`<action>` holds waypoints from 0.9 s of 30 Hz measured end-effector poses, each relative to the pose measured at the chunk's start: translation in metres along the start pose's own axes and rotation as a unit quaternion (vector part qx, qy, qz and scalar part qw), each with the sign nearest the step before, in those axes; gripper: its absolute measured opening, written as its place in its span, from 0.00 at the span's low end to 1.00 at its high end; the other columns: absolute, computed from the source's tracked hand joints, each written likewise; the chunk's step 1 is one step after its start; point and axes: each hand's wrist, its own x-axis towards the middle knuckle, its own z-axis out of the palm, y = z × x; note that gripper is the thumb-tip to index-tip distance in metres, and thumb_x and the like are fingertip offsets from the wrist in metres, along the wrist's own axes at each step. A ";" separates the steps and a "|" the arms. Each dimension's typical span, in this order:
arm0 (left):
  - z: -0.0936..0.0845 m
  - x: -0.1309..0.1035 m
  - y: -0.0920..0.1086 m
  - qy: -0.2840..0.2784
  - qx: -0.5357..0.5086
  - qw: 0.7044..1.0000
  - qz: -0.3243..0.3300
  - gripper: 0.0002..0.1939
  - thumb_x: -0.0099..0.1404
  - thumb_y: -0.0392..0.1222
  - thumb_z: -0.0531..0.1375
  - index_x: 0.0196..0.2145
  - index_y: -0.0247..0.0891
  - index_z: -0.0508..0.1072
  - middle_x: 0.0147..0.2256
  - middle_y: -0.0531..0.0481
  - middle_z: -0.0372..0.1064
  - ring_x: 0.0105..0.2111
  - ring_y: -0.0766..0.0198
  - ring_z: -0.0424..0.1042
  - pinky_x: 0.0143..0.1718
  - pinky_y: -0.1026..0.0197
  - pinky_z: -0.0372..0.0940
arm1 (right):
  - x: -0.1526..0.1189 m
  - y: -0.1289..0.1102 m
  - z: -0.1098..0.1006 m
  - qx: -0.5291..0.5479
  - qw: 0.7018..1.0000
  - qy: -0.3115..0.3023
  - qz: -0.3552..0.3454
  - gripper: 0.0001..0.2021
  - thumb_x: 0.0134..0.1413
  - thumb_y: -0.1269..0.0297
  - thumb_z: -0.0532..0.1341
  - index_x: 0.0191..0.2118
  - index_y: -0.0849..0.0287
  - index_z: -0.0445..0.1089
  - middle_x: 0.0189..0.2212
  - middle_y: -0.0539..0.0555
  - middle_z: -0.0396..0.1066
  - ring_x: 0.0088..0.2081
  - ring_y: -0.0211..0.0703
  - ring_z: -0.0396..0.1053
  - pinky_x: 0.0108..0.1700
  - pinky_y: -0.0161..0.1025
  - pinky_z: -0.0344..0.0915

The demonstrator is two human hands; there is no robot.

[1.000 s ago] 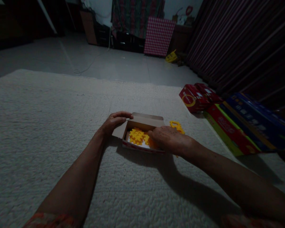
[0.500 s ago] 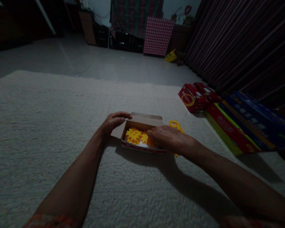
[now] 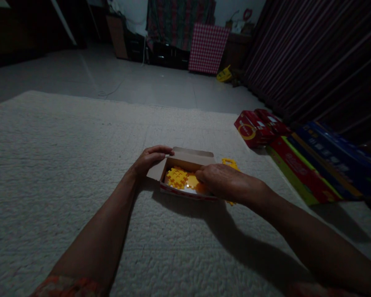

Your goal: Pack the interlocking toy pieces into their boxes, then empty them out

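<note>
Tiled floor (image 3: 160, 86) ran beyond a pale mat (image 3: 89, 132), where an open box (image 3: 188, 195) of yellow pieces (image 3: 177, 177) sat. The left hand (image 3: 148, 161), loosely curved, touched its flap (image 3: 156, 170); the right hand (image 3: 221, 179) was inside, and I couldn't tell whether it held anything.

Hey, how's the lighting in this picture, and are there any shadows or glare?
In the head view, light is dim, the curtain very dark; in the head view, the right hand and forearm shadow the pale mat; in the head view, the floor has a faint sheen.
</note>
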 end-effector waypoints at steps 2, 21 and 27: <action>0.000 0.000 0.000 -0.001 -0.003 1.000 0.000 0.13 0.49 0.42 0.67 0.35 0.42 0.83 0.40 0.48 0.81 0.45 0.51 0.76 0.49 0.49 0.67 | 0.003 0.000 0.002 -0.001 1.000 0.024 -0.015 0.15 0.63 0.76 0.55 0.44 0.59 0.78 0.38 0.62 0.80 0.40 0.51 0.77 0.42 0.43 0.69; -0.003 0.003 -0.002 -0.010 -0.006 1.000 -0.001 0.14 0.49 0.42 0.67 0.36 0.40 0.83 0.41 0.47 0.81 0.41 0.55 0.77 0.46 0.53 0.69 | 0.038 -0.019 -0.003 -0.004 0.991 0.023 -0.134 0.16 0.62 0.72 0.58 0.53 0.53 0.74 0.48 0.58 0.77 0.40 0.44 0.74 0.39 0.39 0.64; -0.003 0.004 -0.003 0.000 0.002 1.000 0.010 0.14 0.48 0.42 0.68 0.35 0.40 0.83 0.40 0.48 0.81 0.43 0.54 0.76 0.50 0.51 0.68 | 0.022 -0.008 -0.009 0.009 0.983 0.097 -0.156 0.14 0.60 0.75 0.58 0.47 0.56 0.75 0.43 0.56 0.78 0.38 0.42 0.72 0.38 0.37 0.63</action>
